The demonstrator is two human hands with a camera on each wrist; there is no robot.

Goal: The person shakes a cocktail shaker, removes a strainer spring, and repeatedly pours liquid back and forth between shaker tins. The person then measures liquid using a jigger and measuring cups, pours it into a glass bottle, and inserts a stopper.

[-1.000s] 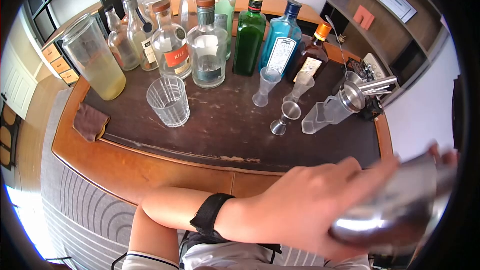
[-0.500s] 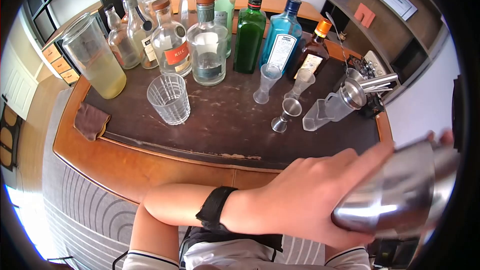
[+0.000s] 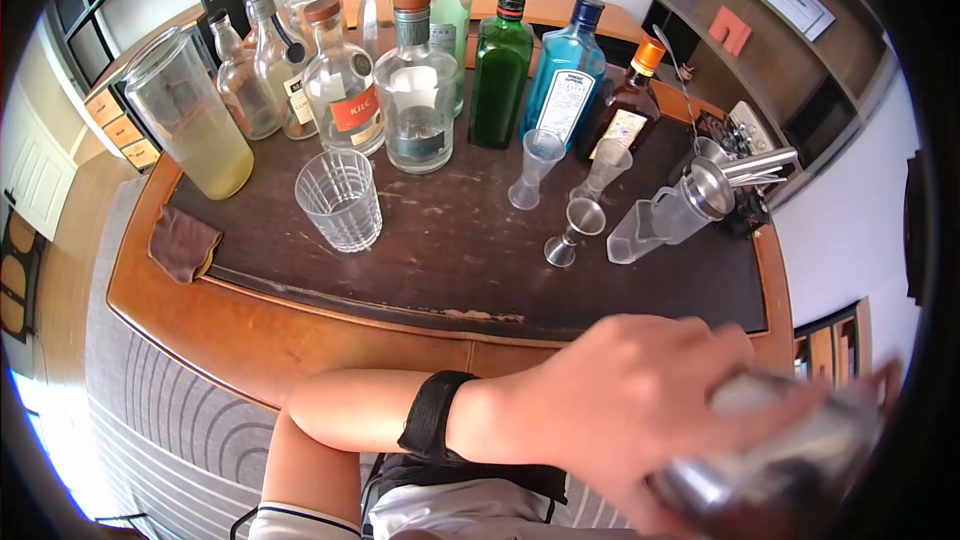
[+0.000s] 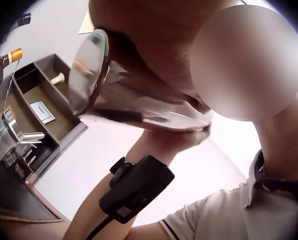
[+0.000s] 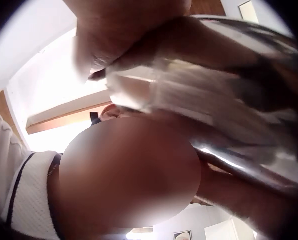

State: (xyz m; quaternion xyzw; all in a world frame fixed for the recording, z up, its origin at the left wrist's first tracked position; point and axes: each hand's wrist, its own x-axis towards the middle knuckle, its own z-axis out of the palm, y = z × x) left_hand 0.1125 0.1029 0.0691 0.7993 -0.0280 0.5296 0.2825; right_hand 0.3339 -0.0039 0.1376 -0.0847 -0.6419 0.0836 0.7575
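Observation:
Both hands hold a shiny metal cocktail shaker [image 3: 775, 450] at the lower right, in front of the table's near edge. My left hand [image 3: 640, 395] is wrapped over one end, the forearm reaching across from the left with a black band at the wrist. The left wrist view shows the shaker [image 4: 144, 100] tilted, its rounded end toward the shelf. My right hand [image 4: 176, 140] holds the far end, mostly hidden behind the metal in the head view. In the right wrist view the shaker [image 5: 224, 100] is blurred beneath the right hand [image 5: 134, 30].
On the dark tabletop [image 3: 440, 270] stand a ribbed glass [image 3: 340, 205], a pitcher of cloudy yellow liquid [image 3: 205, 140], several bottles, a metal jigger [image 3: 573, 232], two clear jiggers and a strainer [image 3: 706, 190] on a clear container. A brown cloth [image 3: 184, 245] lies at the left edge.
The shaker, gripped by both hands, has swung to a new tilt, its far end lower and nearer. A small shelf behind it at the right has come into view. The tabletop things stay put.

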